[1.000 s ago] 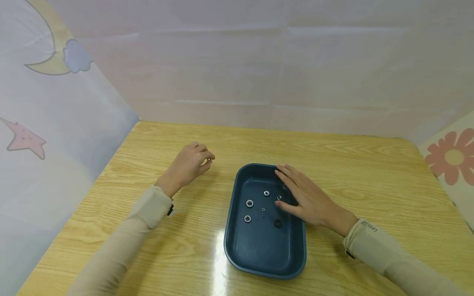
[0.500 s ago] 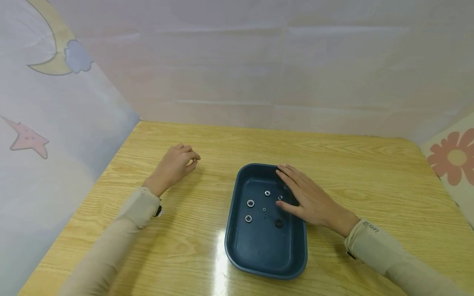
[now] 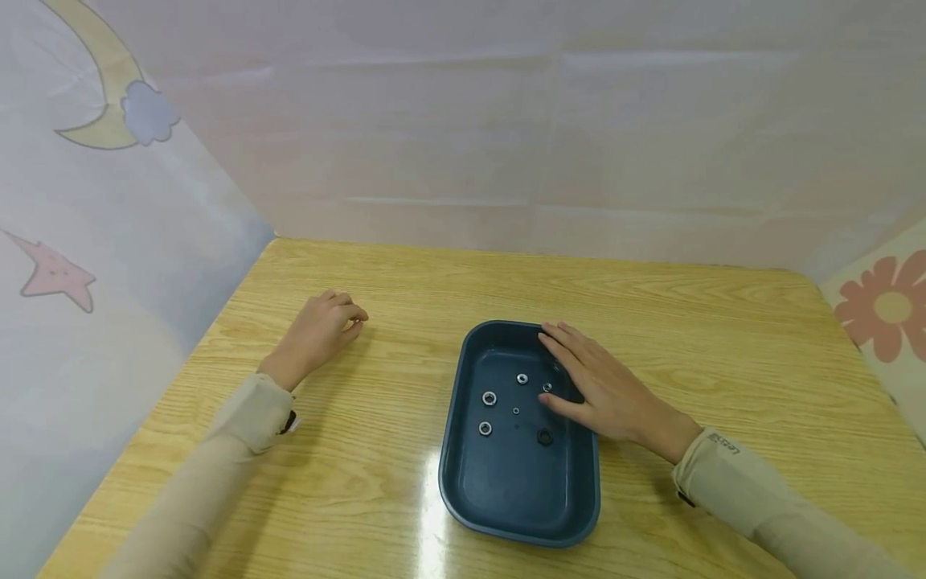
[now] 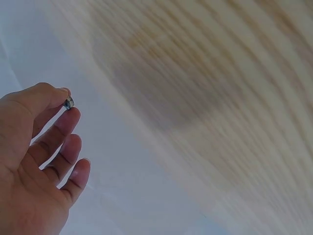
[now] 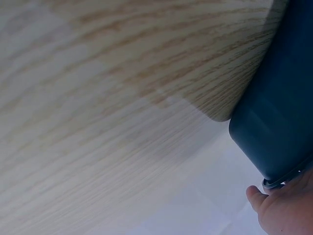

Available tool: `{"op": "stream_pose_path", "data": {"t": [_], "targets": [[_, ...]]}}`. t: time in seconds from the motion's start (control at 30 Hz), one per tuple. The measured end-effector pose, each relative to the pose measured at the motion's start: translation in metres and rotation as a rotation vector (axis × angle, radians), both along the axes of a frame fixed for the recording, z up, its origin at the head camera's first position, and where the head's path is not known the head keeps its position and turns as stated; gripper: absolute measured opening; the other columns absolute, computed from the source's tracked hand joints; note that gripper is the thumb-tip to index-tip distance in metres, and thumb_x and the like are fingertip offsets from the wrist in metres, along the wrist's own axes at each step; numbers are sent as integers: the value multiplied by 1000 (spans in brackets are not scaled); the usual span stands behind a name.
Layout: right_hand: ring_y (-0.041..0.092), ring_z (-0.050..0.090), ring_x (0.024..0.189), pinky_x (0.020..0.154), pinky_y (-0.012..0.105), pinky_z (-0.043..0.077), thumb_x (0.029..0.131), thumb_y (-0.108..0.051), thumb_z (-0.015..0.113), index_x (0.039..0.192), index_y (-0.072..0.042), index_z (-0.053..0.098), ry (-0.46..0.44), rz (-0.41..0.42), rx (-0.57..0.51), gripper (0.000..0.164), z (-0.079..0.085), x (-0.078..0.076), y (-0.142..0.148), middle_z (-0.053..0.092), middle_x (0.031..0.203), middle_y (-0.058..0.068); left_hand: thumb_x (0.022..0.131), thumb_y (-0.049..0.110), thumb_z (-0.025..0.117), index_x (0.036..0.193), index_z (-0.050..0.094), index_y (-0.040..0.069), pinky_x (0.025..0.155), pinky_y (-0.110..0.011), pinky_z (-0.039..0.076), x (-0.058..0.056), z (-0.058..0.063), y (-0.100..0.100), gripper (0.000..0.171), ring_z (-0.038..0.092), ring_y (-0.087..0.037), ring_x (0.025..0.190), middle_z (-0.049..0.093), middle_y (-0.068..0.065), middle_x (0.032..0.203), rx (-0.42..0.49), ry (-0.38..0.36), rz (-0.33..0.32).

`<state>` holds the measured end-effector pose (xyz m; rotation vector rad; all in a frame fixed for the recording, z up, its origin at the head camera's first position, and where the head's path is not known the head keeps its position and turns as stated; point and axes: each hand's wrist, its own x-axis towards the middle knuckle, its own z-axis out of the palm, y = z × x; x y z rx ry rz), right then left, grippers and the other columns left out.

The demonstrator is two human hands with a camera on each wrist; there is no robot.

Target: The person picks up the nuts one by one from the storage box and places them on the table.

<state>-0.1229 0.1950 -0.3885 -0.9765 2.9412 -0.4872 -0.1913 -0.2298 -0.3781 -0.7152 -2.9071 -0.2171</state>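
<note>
My left hand (image 3: 311,334) is over the table to the left of the tray. In the left wrist view it pinches a small silver metal nut (image 4: 68,103) between thumb and index finger, the other fingers loosely bent. On the right rim of the dark blue tray (image 3: 506,490) lies my right hand (image 3: 604,394), with long straight fingers and the thumb reaching inside. Scattered on the tray floor are several nuts: larger silver nuts (image 3: 489,398), a tiny nut (image 3: 516,411) and a black nut (image 3: 545,437). One silver nut (image 3: 546,388) sits close to the right thumb.
The wood-grain table (image 3: 376,450) extends on both sides of the tray. A pale cloth backdrop (image 3: 463,137) rises behind its far edge, and a printed wall (image 3: 145,265) stands along the left side.
My left hand has moved left and slightly toward me, away from the tray, still pinching the nut. The right hand and the tray stay in place.
</note>
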Motion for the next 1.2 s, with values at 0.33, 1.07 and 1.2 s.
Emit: {"op": "stream_pose_path", "data": {"t": [0.33,1.07,1.2], "targets": [[39,23,151,116,60,26,96,-50,59,156,-7,27,31,12,-17,81,-2,0,0,25,164,12,93,10,67,103,76,5,76,-45,47,6,-5,-19,14,56,-30,87,71,-11,100,-24,-40,37],[39,23,150,117,60,26,95,-49,59,156,-7,27,23,5,-16,81,0,0,0,25,164,12,93,6,65,105,77,7,79,-53,48,14,-11,-41,16,60,-35,93,71,-12,102,-72,-132,68],[39,22,151,117,60,25,95,-49,59,157,-7,26,11,3,-8,82,0,0,0,24,164,12,93,6,65,107,76,6,81,-55,47,15,-11,-43,18,60,-36,95,71,-13,104,-64,-148,77]]}}
